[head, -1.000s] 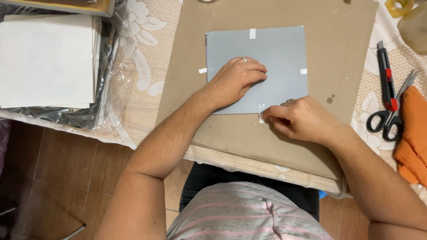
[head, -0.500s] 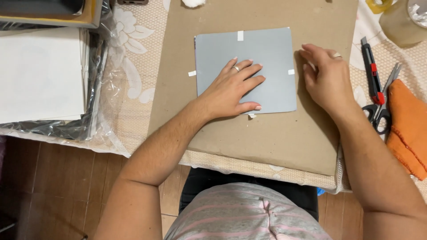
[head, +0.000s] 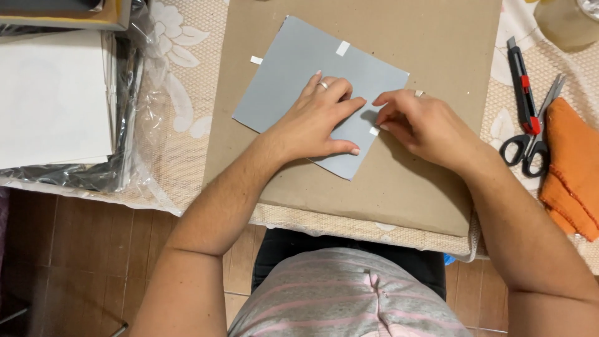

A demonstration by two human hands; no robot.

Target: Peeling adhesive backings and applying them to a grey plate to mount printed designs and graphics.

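A grey square sheet [head: 293, 75] lies tilted on a brown cardboard board [head: 424, 37]. Small white tape pieces stick to its edges, one at the top [head: 342, 48] and one at the left [head: 256, 60]. My left hand [head: 318, 122] lies flat on the sheet with the fingers spread, a ring on one finger. My right hand [head: 421, 125] is at the sheet's right edge, its fingertips pinching a small white tape piece [head: 374, 130] against that edge.
A red and black utility knife [head: 521, 87] and black-handled scissors [head: 530, 140] lie right of the board, next to an orange cloth [head: 571, 168]. White sheets in plastic wrap [head: 53, 103] sit at the left. A patterned tablecloth [head: 181, 125] covers the table.
The grey sheet has turned from square to tilted under my left hand. My right hand has moved from the board beside the sheet to its right edge, onto a tape piece.
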